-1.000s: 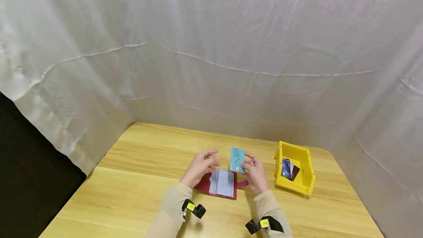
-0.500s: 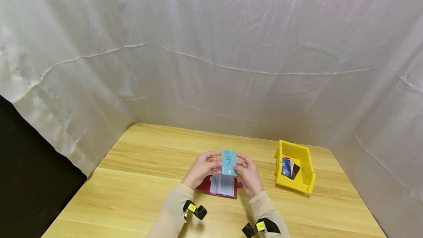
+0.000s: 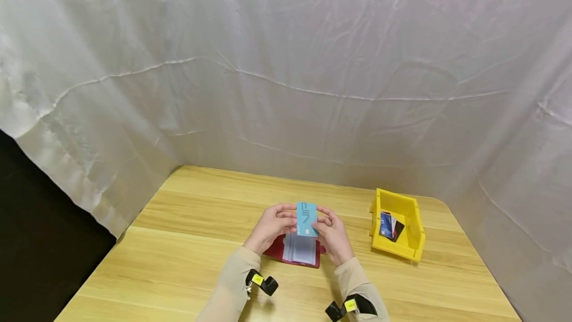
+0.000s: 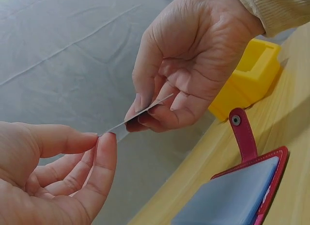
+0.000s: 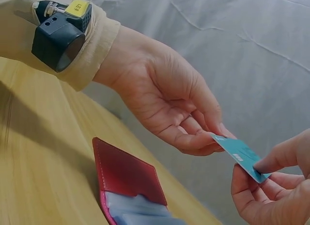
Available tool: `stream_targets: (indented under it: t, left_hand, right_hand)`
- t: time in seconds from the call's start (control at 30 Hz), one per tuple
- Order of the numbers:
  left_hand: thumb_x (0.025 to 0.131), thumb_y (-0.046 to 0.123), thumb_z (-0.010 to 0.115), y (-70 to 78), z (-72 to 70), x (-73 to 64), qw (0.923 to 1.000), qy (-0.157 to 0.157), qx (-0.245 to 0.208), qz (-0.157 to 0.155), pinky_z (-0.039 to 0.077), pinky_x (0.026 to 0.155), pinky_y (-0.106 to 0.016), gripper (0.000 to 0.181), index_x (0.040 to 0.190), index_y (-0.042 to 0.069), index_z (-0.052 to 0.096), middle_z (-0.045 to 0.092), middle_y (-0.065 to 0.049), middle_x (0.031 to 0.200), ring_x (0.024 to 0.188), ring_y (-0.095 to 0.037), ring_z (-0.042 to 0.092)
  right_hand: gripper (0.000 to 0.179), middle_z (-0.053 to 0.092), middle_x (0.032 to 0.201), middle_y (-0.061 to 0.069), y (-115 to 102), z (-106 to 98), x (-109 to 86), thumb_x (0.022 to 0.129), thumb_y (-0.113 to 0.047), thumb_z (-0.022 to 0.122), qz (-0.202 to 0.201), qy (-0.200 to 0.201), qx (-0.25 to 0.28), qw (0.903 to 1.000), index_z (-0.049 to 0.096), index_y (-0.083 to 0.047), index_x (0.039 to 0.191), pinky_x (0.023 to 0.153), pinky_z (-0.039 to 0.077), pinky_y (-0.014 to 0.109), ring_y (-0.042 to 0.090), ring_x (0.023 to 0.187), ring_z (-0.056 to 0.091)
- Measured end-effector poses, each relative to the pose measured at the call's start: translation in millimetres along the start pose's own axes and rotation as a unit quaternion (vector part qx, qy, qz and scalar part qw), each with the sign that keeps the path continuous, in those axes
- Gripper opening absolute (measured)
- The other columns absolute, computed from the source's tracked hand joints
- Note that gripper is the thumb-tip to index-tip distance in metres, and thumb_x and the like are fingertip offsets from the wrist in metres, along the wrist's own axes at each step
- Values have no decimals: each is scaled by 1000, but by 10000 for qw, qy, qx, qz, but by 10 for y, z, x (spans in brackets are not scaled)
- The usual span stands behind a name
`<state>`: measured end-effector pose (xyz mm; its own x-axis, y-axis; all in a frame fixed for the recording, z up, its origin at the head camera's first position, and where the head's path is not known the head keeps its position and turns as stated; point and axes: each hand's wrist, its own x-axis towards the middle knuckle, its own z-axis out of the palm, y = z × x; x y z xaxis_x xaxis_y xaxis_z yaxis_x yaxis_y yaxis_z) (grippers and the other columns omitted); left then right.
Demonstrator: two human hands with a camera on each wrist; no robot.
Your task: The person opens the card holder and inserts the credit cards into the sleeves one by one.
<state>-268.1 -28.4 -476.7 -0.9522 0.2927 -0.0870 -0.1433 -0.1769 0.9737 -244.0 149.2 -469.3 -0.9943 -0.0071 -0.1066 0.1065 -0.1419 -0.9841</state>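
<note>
A light blue card (image 3: 306,219) printed "VIP" is held up above an open red card holder (image 3: 300,250) with clear plastic sleeves. My left hand (image 3: 273,223) pinches the card's left edge between thumb and index finger, as the left wrist view shows, where the card (image 4: 131,119) appears nearly edge-on. On the opposite edge, my right hand (image 3: 331,235) grips the card (image 5: 242,157), thumb on its printed face and fingers behind. The holder's snap strap (image 4: 243,135) sticks out to the right. Part of the holder is hidden behind the hands in the head view.
To the right on the wooden table (image 3: 201,262) stands a yellow bin (image 3: 413,222) with several cards (image 3: 391,226) in it. Pale grey cloth (image 3: 286,88) hangs behind and at both sides. Each forearm carries a black wrist camera (image 3: 263,282).
My right hand has brought the blue card leftward over the holder. My left hand, apart from the card a second ago, now pinches its left edge. The bin and holder stay in place.
</note>
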Motion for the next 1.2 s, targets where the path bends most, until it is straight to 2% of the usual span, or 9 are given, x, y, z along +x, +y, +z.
stream_targets:
  t: [0.4,0.57,0.63,0.7,0.8,0.9,1.03,1.07,1.2]
  left_hand:
    - [87,-7,60,143,-12,-12,9995,202,-207,127,59,69,-24,43,129,-6,53,64,-9,96,72,-13,63]
    - [86,-8,59,152,-131,-24,9996,229,-131,72,60,69,-25,46,131,-4,52,63,-8,95,72,-15,63]
    - [86,-9,58,152,-187,-29,9997,237,-84,31,59,68,-25,47,132,-3,51,62,-9,95,72,-15,62]
    - [86,-10,57,153,-234,-34,9997,242,-12,1,59,67,-25,49,133,-1,50,61,-9,93,71,-16,62]
    - [86,-10,56,154,-294,-55,9997,210,114,-17,59,67,-26,54,137,3,47,59,-9,92,72,-17,61]
    - [86,-10,56,147,-338,-73,9997,101,223,-53,59,68,-27,59,140,7,45,57,-8,91,73,-17,59]
    - [86,-10,56,111,-396,-90,9989,-192,408,-130,59,69,-28,62,143,8,43,56,-7,92,75,-17,59]
    - [86,-10,55,98,-411,-94,9985,-267,459,-154,59,70,-28,62,144,8,43,56,-8,92,76,-17,59]
    - [87,-9,55,38,-470,-100,9967,-412,638,-283,58,70,-28,59,143,10,45,56,-8,93,77,-17,58]
  right_hand:
    - [41,61,102,4,11,-57,15,99,-10,50,-107,-31,-128,9999,43,5,137,83,56,33,13,87,62]
    - [39,62,107,15,95,-137,11,96,-6,54,-166,-93,-779,9968,49,5,133,89,57,43,21,90,63]
    - [38,60,113,22,130,-173,9,93,-5,58,-280,-178,-1220,9920,52,5,130,85,58,48,24,94,63]
    - [38,59,118,26,163,-208,3,91,-4,60,-504,-328,-1828,9813,54,6,128,84,58,48,29,100,62]
    - [41,59,125,26,211,-242,-13,88,-5,66,-667,-586,-2706,9586,57,4,126,90,56,51,39,112,60]
    - [49,57,131,26,252,-263,-29,83,-8,72,-829,-822,-3570,9268,57,3,128,102,48,55,46,122,54]
    - [61,54,135,25,306,-284,-40,76,-8,79,-1019,-1039,-4343,8890,55,3,131,108,40,59,44,125,51]
    - [64,54,135,25,319,-289,-41,74,-8,80,-1046,-1111,-4464,8817,54,4,131,108,39,59,43,125,50]
    - [73,48,141,25,358,-320,-36,71,-8,82,-975,-1312,-4729,8658,51,5,135,113,33,60,44,134,42]
